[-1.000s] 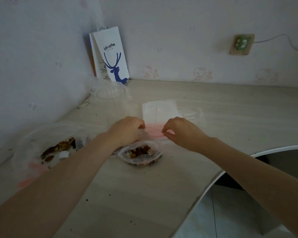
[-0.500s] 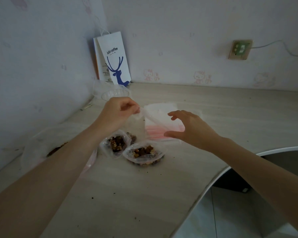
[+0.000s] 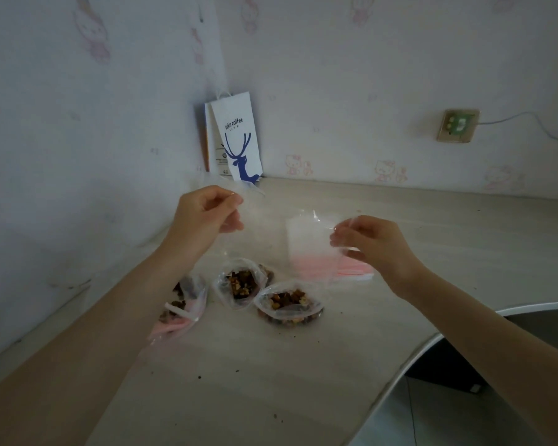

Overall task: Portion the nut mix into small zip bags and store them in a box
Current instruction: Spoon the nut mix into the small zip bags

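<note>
Nut mix bag (image 3: pixel 182 304) lies slumped at bench (image 3: pixel 271 381) left. Left grip (image 3: pixel 207 210) is pinched on an empty zip bag (image 3: pixel 252 201), held clear above the bench. Two filled bags (image 3: pixel 239 283) stand open below. Bag stack (image 3: pixel 313 249) lies beside them. Right grip (image 3: pixel 374 243) is curled; whether film is caught cannot be told. Film is judged light, limp, slippery: best taken at the stiffer zip edge.

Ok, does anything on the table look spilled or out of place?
Yes. Dark crumbs lie scattered on the table in front of the two filled bags, whose mouths gape open and unsealed.
</note>
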